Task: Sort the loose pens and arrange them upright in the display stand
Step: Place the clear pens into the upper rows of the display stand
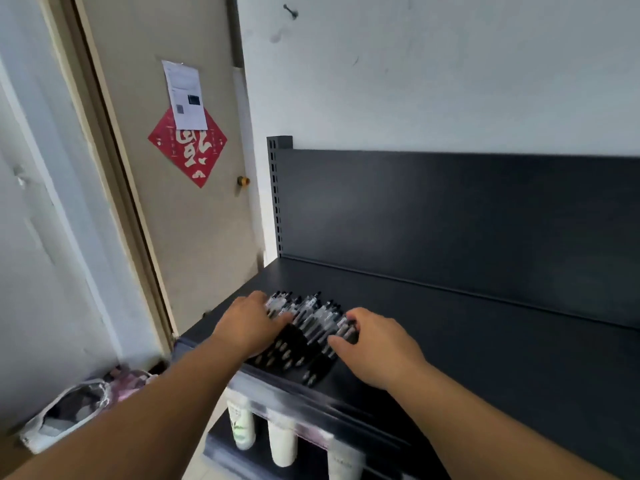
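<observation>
A black tiered display stand (pixel 294 355) sits near the front left of a dark shelf (pixel 485 341). Several black-and-clear pens (pixel 311 311) stand in its rows, leaning back. My left hand (pixel 251 323) rests against the stand's left side, fingers touching the pens there. My right hand (pixel 374 344) presses on the stand's right side, with the thumb and fingertips curled around the rightmost pens. Whether either hand grips a single pen is blurred.
The shelf's dark back panel (pixel 450 209) rises behind, with a slotted upright (pixel 277 202) at its left. White bottles (pixel 282 445) stand on the lower shelf. A beige door (pixel 194 220) and a bag on the floor (pixel 69 414) are at left.
</observation>
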A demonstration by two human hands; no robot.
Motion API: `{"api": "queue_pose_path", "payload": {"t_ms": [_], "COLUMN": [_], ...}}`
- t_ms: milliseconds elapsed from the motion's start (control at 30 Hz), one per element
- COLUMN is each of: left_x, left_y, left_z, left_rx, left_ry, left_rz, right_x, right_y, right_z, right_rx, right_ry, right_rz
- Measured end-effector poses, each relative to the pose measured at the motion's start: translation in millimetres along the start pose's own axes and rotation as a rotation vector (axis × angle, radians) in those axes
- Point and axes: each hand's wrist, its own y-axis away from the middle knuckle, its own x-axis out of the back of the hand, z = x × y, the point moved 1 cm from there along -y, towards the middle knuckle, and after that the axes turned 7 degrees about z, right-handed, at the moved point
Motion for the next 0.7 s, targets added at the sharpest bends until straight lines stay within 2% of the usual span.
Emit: {"api": "queue_pose_path", "payload": {"t_ms": [200, 367, 567, 700], "left_x": [6, 6, 5, 1], "left_y": [-31, -34, -36, -39], "left_z": [-17, -20, -25, -28], "left_rx": [-0.086, -0.081, -0.154, -0.173], "left_ry": [-0.043, 0.133, 0.218, 0.292], "left_rz": [-0.098, -0.195, -0.218, -0.224], "right_x": [-25, -43, -45, -47], "right_y": [1, -2, -11, -18], "right_z": [-37, -62, -75, -81], "right_rx": [-0.067, -0.116, -0.201, -0.242], "right_ry": [0.006, 0.020, 0.010, -0.079], "right_rz": [0.090, 0.107, 0.152, 0.178]}}
